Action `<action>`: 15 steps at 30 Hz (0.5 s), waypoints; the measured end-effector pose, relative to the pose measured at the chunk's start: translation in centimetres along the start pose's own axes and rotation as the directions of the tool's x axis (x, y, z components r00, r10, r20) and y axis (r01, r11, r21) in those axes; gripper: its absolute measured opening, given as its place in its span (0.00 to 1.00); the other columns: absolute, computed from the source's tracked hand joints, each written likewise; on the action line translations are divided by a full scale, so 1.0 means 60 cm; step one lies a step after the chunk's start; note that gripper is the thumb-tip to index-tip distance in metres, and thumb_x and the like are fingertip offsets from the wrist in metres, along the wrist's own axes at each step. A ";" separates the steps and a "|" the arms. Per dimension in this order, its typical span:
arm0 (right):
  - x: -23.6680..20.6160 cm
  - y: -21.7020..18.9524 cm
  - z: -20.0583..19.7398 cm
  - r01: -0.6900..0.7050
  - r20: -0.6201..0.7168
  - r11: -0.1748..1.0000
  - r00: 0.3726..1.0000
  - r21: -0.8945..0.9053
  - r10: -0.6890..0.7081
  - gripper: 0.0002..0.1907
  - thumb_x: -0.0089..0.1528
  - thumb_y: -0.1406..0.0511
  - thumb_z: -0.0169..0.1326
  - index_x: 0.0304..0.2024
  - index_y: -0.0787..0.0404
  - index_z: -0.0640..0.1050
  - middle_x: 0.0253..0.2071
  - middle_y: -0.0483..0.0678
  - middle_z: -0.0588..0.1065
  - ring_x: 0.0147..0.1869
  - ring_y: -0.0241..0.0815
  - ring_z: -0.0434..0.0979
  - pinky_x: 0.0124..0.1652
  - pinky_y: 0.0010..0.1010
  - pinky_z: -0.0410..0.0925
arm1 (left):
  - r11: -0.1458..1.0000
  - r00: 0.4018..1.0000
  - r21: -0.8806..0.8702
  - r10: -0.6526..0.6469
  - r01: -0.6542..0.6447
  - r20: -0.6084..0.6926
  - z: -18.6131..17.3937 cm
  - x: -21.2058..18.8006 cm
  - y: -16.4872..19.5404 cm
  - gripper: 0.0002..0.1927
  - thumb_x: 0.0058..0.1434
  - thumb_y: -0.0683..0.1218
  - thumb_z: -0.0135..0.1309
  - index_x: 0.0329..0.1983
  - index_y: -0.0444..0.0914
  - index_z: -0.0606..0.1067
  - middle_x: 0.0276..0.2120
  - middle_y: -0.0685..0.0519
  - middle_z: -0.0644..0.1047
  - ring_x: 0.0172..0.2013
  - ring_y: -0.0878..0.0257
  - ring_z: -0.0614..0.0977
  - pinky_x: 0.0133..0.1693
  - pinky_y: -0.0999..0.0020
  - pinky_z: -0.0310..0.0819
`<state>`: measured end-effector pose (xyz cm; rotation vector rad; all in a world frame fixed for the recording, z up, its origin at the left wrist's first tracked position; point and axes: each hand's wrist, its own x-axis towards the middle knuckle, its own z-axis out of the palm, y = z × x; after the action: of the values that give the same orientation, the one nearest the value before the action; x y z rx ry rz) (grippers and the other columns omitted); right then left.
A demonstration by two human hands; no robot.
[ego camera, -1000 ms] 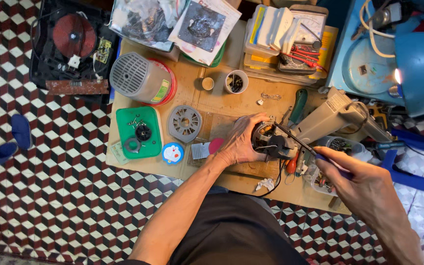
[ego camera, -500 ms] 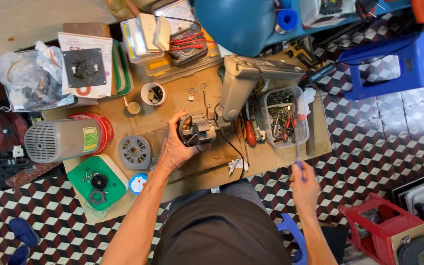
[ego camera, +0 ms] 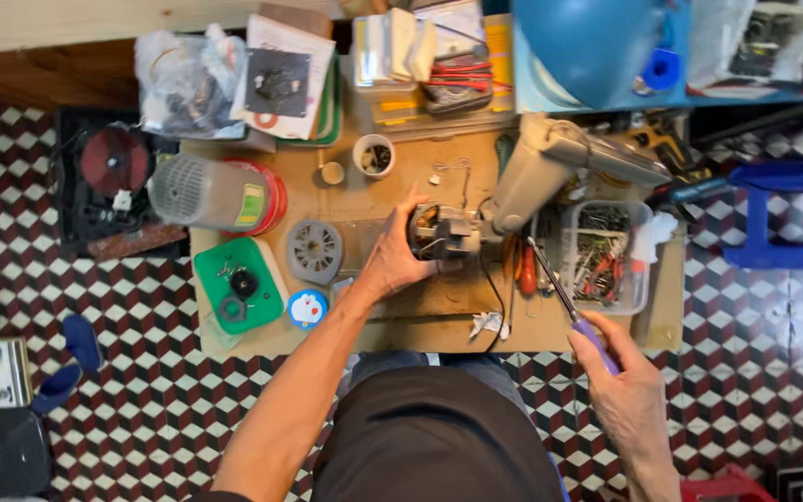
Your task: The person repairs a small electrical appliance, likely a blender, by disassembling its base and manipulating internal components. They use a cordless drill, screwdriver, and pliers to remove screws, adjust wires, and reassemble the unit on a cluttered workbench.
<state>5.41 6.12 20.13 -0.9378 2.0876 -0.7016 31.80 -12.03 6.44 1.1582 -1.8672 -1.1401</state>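
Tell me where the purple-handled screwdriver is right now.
In the head view, the purple-handled screwdriver is in the right hand at the near right edge of the work board, its shaft pointing up toward the clear plastic parts bin.

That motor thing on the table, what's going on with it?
A person sits at a small wooden table crowded with parts. Their left hand grips a motor joined to a grey housing. Their right hand holds a purple-handled screwdriver, its tip raised clear of the motor. Nearby lie a grey round part, a green tray of small bits and a clear box of screws.
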 end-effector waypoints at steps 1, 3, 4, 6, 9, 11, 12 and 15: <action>0.011 -0.048 0.005 0.028 0.070 0.998 0.997 -0.052 -0.024 0.21 0.64 0.61 0.59 0.59 0.56 0.79 0.34 0.46 0.79 0.35 0.32 0.73 0.35 0.23 0.67 | 0.999 1.000 -0.032 -0.013 0.013 -0.001 -0.006 0.001 -0.004 0.57 0.42 0.61 0.77 0.69 0.41 0.59 0.73 0.34 0.61 0.69 0.42 0.69 0.67 0.54 0.66; 0.035 -0.136 0.020 0.080 0.190 0.984 0.980 -0.156 -0.050 0.22 0.65 0.61 0.58 0.62 0.50 0.80 0.32 0.49 0.79 0.32 0.36 0.73 0.31 0.27 0.67 | 0.994 1.000 -0.111 -0.024 0.025 0.012 -0.009 0.004 -0.011 0.56 0.43 0.62 0.75 0.69 0.41 0.58 0.74 0.36 0.61 0.69 0.44 0.70 0.68 0.55 0.67; 0.048 -0.174 0.030 0.239 0.224 0.954 0.955 -0.182 -0.196 0.20 0.65 0.61 0.58 0.60 0.51 0.80 0.33 0.48 0.80 0.33 0.36 0.76 0.32 0.26 0.69 | 0.994 1.000 -0.108 -0.015 0.016 0.004 -0.011 0.004 -0.014 0.55 0.43 0.61 0.76 0.69 0.41 0.59 0.74 0.35 0.60 0.70 0.43 0.69 0.68 0.55 0.66; 0.076 -0.237 0.053 0.530 0.303 0.821 0.834 -0.210 -0.461 0.17 0.64 0.62 0.56 0.56 0.54 0.81 0.36 0.46 0.83 0.35 0.34 0.83 0.35 0.26 0.72 | 0.995 1.000 -0.101 0.000 -0.001 -0.010 -0.014 0.002 -0.019 0.54 0.44 0.59 0.76 0.69 0.41 0.59 0.74 0.34 0.58 0.71 0.42 0.67 0.68 0.55 0.66; 0.110 -0.299 0.080 0.647 0.415 0.636 0.761 -0.421 -0.499 0.14 0.63 0.59 0.57 0.50 0.52 0.84 0.36 0.50 0.83 0.32 0.43 0.82 0.33 0.34 0.73 | 0.992 0.997 -0.110 0.049 -0.056 -0.066 -0.015 0.003 -0.024 0.53 0.44 0.57 0.75 0.69 0.40 0.61 0.74 0.35 0.60 0.71 0.43 0.69 0.69 0.56 0.66; 0.123 -0.322 0.097 0.628 0.436 0.572 0.778 -0.528 -0.453 0.15 0.63 0.57 0.57 0.50 0.50 0.84 0.33 0.52 0.82 0.32 0.48 0.82 0.34 0.38 0.73 | 0.995 0.997 -0.101 0.016 -0.024 -0.080 -0.015 0.004 -0.025 0.54 0.41 0.58 0.76 0.68 0.39 0.62 0.72 0.37 0.63 0.69 0.43 0.70 0.67 0.55 0.65; 0.128 -0.329 0.104 0.617 0.443 0.537 0.787 -0.576 -0.429 0.16 0.62 0.56 0.57 0.50 0.49 0.84 0.32 0.53 0.82 0.32 0.50 0.82 0.34 0.40 0.73 | 0.996 0.996 -0.094 -0.002 -0.006 -0.085 -0.016 0.004 -0.026 0.55 0.39 0.58 0.76 0.67 0.39 0.62 0.71 0.38 0.64 0.68 0.43 0.70 0.67 0.55 0.65; 0.134 -0.337 0.116 0.450 0.451 0.562 0.880 -0.694 -0.149 0.18 0.63 0.53 0.53 0.55 0.41 0.82 0.26 0.54 0.82 0.28 0.50 0.84 0.36 0.40 0.74 | 0.993 0.996 -0.117 -0.036 0.026 -0.083 -0.018 0.004 -0.029 0.52 0.41 0.58 0.75 0.67 0.40 0.63 0.72 0.39 0.65 0.66 0.46 0.74 0.66 0.56 0.68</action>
<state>15.11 -13.29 27.24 -1.8027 1.8930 0.3183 33.22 -13.01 5.34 1.1556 -1.7014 -1.1821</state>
